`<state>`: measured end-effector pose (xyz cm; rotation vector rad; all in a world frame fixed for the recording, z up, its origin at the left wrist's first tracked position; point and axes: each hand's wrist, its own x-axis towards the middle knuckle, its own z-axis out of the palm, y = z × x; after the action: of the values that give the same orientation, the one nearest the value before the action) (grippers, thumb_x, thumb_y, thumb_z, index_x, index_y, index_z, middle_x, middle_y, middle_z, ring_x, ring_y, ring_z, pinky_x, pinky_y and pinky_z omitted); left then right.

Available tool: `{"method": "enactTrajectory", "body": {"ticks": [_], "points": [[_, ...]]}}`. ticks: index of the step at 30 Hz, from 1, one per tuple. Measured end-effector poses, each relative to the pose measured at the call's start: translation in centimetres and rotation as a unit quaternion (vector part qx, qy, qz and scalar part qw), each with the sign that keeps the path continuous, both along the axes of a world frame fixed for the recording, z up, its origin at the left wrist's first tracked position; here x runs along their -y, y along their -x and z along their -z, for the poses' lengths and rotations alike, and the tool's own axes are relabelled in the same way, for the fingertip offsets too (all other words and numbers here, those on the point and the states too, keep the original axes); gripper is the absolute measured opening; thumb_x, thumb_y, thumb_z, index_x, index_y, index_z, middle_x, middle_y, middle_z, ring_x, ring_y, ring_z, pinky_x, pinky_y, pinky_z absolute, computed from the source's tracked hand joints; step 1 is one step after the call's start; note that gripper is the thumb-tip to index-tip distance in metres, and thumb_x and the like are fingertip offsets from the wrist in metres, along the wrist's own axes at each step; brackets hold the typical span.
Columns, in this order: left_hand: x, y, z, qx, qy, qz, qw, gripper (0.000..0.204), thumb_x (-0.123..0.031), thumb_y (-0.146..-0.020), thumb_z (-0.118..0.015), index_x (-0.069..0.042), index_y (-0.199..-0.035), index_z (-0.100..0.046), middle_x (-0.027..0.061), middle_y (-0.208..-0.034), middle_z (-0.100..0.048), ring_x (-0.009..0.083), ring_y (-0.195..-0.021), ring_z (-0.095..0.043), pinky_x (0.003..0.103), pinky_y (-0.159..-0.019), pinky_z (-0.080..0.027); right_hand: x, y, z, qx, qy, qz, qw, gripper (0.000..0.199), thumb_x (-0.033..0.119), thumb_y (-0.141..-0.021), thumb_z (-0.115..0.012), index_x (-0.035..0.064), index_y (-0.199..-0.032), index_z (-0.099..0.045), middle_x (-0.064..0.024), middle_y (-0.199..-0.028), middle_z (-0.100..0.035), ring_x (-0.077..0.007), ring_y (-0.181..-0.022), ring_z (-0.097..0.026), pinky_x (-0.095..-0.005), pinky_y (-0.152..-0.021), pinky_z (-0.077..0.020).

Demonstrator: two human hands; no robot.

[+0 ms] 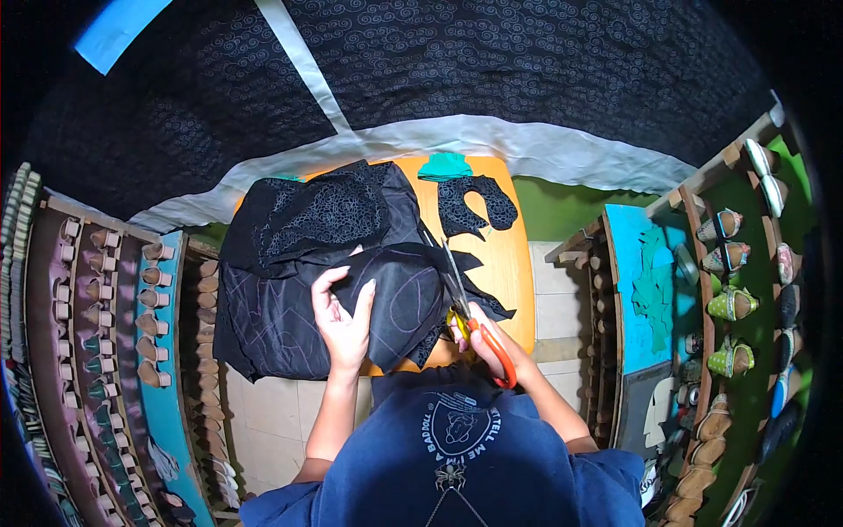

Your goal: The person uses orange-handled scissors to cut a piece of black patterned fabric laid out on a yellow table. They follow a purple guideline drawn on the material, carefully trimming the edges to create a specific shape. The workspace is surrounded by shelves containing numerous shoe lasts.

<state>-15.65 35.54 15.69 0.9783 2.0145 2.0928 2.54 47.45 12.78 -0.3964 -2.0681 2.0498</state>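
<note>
A large black fabric point(285, 321) with curved purple outlines is draped over the orange table. My left hand point(342, 329) grips a raised fold of it, thumb on the near side and the fingers partly hidden by cloth. My right hand point(483, 338) is closed round scissors point(500, 353) with orange and yellow handles. Their blades point away from me, along the right edge of the fabric, and the cloth partly hides them. Beyond my left hand, a patterned black cloth point(338, 215) lies bunched on top of the fabric.
On the orange table point(514, 263) lie a cut curved patterned piece point(500, 206) and folded green cloth point(446, 166). Shelves of shoe lasts point(154, 299) stand close on the left. At right are a blue board point(628, 303) with green scraps and racks holding shoes point(733, 303).
</note>
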Motion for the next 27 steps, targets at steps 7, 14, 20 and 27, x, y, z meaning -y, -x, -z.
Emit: {"method": "enactTrajectory", "body": {"ticks": [7,14,20,27], "points": [[0.3,-0.5,-2.3,0.049,0.054,0.030,0.997,0.028,0.004,-0.071,-0.061,0.003,-0.099,-0.057,0.0092,-0.097,-0.059,0.0131,-0.089,-0.055,0.024,-0.081,-0.042,-0.1,0.4,-0.6,0.001,-0.071,0.005,0.997,0.023,0.021,-0.085,-0.042,0.0031,-0.097,-0.035,-0.0111,-0.077,-0.047,-0.0244,-0.070,-0.049,-0.0323,-0.067,-0.0400],[0.1,-1.5,-3.4,0.076,0.070,0.074,0.992,0.050,0.002,-0.062,-0.070,0.004,-0.108,-0.050,0.0115,-0.108,-0.053,0.0159,-0.095,-0.052,0.027,-0.085,-0.040,-0.2,0.5,-0.4,0.033,-0.127,0.012,0.991,0.025,0.018,-0.083,-0.045,0.0022,-0.099,-0.034,-0.0140,-0.079,-0.049,-0.0284,-0.075,-0.053,-0.0337,-0.069,-0.0410],[0.1,-1.9,-2.6,0.033,0.113,0.064,0.991,0.036,-0.002,-0.065,-0.068,-0.001,-0.100,-0.059,0.0099,-0.099,-0.060,0.0152,-0.089,-0.057,0.027,-0.087,-0.037,-0.2,0.8,0.0,0.053,-0.105,0.011,0.993,0.030,0.027,-0.086,-0.039,0.0036,-0.103,-0.034,-0.0076,-0.085,-0.044,-0.0169,-0.078,-0.045,-0.0284,-0.073,-0.0386],[-0.3,-3.0,-3.1,0.058,0.078,0.094,0.991,0.040,0.004,-0.066,-0.064,0.004,-0.105,-0.053,0.0108,-0.104,-0.056,0.0152,-0.094,-0.053,0.026,-0.086,-0.039,0.8,1.1,1.2,0.015,-0.013,0.016,1.000,0.024,0.019,-0.087,-0.042,0.0018,-0.103,-0.035,-0.0123,-0.084,-0.047,-0.0215,-0.080,-0.050,-0.0307,-0.074,-0.0397]]}}
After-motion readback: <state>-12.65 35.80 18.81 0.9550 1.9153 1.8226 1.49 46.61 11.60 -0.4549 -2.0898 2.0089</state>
